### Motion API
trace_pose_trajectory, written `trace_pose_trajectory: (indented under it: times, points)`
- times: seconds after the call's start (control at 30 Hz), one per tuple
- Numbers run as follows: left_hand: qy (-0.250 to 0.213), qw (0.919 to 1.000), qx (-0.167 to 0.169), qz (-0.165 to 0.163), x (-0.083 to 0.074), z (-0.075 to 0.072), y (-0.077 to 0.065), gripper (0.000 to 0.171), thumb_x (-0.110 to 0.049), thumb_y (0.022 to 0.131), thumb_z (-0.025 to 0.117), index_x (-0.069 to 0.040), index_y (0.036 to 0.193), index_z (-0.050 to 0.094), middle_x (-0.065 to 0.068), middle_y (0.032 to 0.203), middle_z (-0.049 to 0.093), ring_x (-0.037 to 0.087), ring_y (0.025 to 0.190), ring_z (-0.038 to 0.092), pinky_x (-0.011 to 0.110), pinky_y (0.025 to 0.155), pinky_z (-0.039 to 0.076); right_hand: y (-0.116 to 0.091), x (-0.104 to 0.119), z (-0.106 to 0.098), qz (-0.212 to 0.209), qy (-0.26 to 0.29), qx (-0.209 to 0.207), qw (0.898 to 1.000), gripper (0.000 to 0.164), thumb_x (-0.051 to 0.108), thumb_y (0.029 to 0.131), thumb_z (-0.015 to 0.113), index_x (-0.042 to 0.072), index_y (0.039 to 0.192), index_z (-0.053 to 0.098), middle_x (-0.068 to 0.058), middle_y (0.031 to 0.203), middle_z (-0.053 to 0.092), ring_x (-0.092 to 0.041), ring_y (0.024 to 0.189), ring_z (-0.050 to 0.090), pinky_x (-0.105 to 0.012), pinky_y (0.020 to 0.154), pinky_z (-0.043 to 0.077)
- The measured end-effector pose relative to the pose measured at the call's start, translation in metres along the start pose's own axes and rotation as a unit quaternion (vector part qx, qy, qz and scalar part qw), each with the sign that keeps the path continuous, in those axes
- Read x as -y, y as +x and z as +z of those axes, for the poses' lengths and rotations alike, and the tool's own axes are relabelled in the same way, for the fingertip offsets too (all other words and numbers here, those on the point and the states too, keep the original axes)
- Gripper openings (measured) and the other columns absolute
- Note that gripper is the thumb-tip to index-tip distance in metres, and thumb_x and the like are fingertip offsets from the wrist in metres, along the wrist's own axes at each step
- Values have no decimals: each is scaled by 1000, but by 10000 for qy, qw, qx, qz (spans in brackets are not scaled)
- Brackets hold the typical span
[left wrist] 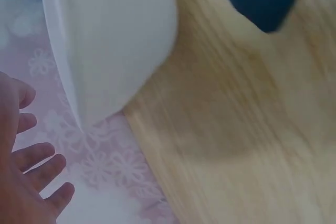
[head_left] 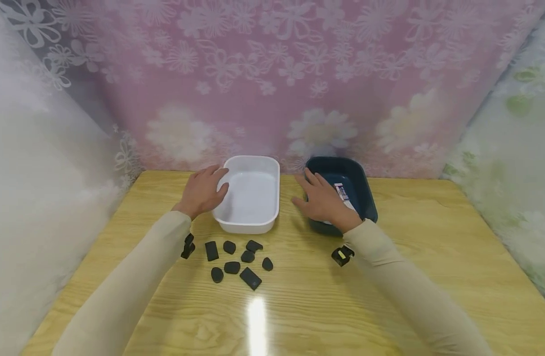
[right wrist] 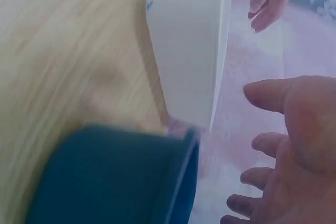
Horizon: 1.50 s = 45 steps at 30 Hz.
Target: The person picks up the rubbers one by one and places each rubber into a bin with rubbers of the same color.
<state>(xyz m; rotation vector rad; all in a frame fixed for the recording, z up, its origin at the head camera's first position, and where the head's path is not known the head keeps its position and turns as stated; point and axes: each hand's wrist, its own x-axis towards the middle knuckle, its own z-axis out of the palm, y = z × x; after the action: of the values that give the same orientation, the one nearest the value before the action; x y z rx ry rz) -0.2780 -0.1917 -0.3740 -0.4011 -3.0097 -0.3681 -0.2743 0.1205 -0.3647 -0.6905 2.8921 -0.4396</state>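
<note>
My left hand (head_left: 203, 192) hovers over the left rim of a white plastic basin (head_left: 250, 198), fingers spread and holding nothing. The left wrist view shows the same hand (left wrist: 31, 161) with its fingers apart, beside the basin's outer wall (left wrist: 115, 40). My right hand (head_left: 321, 200) is above the left side of a dark blue basin (head_left: 367, 193), its fingers extended and grasping nothing. In the right wrist view the right hand (right wrist: 283, 156) is apart from the blue basin's wall (right wrist: 105, 177). A packet with a printed label (head_left: 342, 192) lies inside the blue basin, partly hidden by that hand.
Several small black pieces, some rectangular like this one (head_left: 250, 279), others rounded like this one (head_left: 217, 275), lie on the wooden table (head_left: 201, 321) before the white basin. A floral cloth backdrop (head_left: 272, 99) rises behind both basins. Black wrist devices (head_left: 343, 255) hang below the sleeves.
</note>
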Motion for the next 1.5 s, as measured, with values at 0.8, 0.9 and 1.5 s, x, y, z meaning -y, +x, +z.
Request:
trace_pose_trajectory:
  times: [0.8, 0.9, 1.5]
  points:
    - [-1737, 9681, 807, -1615, 22, 22, 26, 48, -27, 100, 44, 2, 138, 39, 21, 110, 61, 27, 75, 65, 34, 59, 52, 1, 31, 31, -523, 501, -693, 9950, 50, 22, 95, 57, 9, 142, 45, -16, 153, 26, -36, 138, 26, -52, 104, 31]
    - [-1647, 9699, 772, -1620, 19, 25, 29, 38, -21, 100, 44, 3, 129, 46, 21, 108, 61, 27, 77, 64, 32, 56, 52, -8, 36, 33, -723, 521, -1019, 9908, 40, 19, 95, 59, 9, 134, 55, -15, 146, 39, -33, 129, 40, -47, 95, 43]
    - [-1640, 9560, 1258, -2084, 5, 28, 38, 43, -9, 99, 41, 4, 139, 30, 24, 112, 54, 28, 75, 64, 30, 50, 53, -53, 74, 69, -1096, 46, 863, 9902, 29, 33, 89, 66, 20, 115, 67, 7, 97, 57, -8, 76, 57, -31, 61, 44]
